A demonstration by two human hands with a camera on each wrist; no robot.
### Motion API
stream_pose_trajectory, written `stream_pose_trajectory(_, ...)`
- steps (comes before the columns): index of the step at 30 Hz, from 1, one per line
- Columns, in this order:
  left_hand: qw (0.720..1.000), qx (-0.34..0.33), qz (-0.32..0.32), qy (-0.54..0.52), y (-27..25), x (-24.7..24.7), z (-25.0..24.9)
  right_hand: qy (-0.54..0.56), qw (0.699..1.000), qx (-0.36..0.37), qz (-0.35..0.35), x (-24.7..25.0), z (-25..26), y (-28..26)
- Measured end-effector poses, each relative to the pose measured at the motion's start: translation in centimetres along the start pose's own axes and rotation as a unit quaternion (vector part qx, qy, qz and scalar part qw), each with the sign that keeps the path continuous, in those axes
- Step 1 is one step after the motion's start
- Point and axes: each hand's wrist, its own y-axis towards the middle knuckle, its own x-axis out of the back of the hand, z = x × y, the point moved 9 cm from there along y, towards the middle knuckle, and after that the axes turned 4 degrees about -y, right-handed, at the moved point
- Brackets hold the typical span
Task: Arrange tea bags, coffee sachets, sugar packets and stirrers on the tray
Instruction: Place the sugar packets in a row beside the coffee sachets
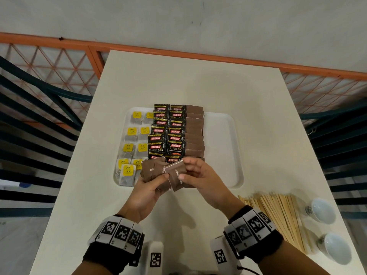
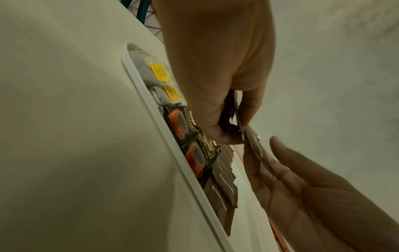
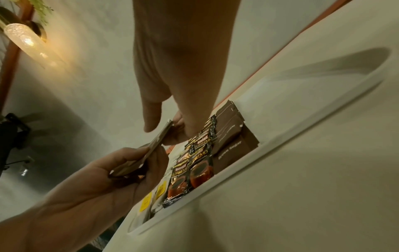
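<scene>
A white tray (image 1: pixel 222 147) holds tea bags (image 1: pixel 132 132) with yellow tags on its left. Two columns of black coffee sachets (image 1: pixel 167 132) fill the middle, and a column of brown sugar packets (image 1: pixel 194 132) lies to their right. My left hand (image 1: pixel 156 181) grips a fanned stack of brown sugar packets (image 1: pixel 153 169) above the tray's near edge. My right hand (image 1: pixel 184 169) pinches the front packet (image 1: pixel 175 175) of that stack between thumb and fingers. In the left wrist view the stack (image 2: pixel 252 141) shows edge-on. Wooden stirrers (image 1: pixel 278 213) lie on the table to the right.
The tray's right third is bare white. Two small white cups (image 1: pixel 322 210) (image 1: pixel 337 248) lie beyond the stirrers near the table's right edge. An orange lattice railing (image 1: pixel 59 62) runs behind the cream table (image 1: pixel 178 80).
</scene>
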Motion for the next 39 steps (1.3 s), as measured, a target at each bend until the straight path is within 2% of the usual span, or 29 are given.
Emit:
stream_pose_trajectory(2, 1.000, -0.008, -0.012, -0.013, 0.2, 0.3, -0.1, 0.013, 1.000, 0.000, 0.014, -0.2, -0.2, 0.0)
stream_pose_trajectory(4, 1.000, -0.008, -0.020, -0.020, 0.4, 0.5, -0.1, -0.008, 0.999, 0.016, -0.030, 0.5, 0.1, 0.0)
stream_pose_trajectory(6, 0.999, 0.001, -0.020, -0.029, 0.4, 0.5, 0.0, -0.112, 0.981, 0.100, -0.125, 2.2, 1.7, -0.3)
stream_pose_trajectory(8, 0.999, 0.008, -0.010, -0.048, 0.4, 0.2, 0.0, -0.214, 0.938, 0.211, -0.171, 2.5, 3.8, -0.9)
stream_pose_trajectory(11, 0.998, 0.012, 0.003, -0.064, 0.4, -0.5, -0.3, -0.276, 0.900, 0.309, -0.136, 1.0, 4.6, -1.5)
stream_pose_trajectory(13, 0.999, 0.010, 0.003, -0.049, 0.5, -0.6, -0.5, -0.296, 0.888, 0.333, -0.112, 0.4, 4.5, -1.7)
stream_pose_trajectory(15, 0.999, 0.004, -0.011, -0.031, 0.7, -0.2, -0.6, -0.264, 0.911, 0.302, -0.091, 0.6, 3.8, -1.5)
stream_pose_trajectory(19, 1.000, 0.003, -0.017, 0.008, 0.7, 0.2, -0.6, -0.129, 0.979, 0.127, -0.092, 2.2, 1.6, 0.1)
stream_pose_trajectory(21, 1.000, 0.010, -0.009, 0.025, 0.6, 0.0, -0.4, -0.121, 0.989, 0.040, -0.075, 2.4, 0.4, 0.7)
stream_pose_trajectory(23, 0.999, 0.021, -0.003, 0.032, 0.6, -0.2, -0.1, -0.115, 0.992, -0.008, -0.043, 2.2, -0.4, 0.9)
stream_pose_trajectory(26, 1.000, 0.021, -0.008, -0.002, 0.6, 0.0, -0.2, -0.106, 0.994, -0.022, -0.027, 2.8, -0.3, 0.9)
stream_pose_trajectory(32, 0.995, 0.029, -0.031, -0.085, 0.7, 1.2, -0.7, -0.093, 0.988, -0.029, -0.123, 7.4, 0.3, 2.9)
stream_pose_trajectory(39, 0.992, 0.039, -0.015, -0.116, 0.7, 1.1, -1.2, -0.149, 0.975, -0.067, -0.149, 8.8, -1.0, 5.1)
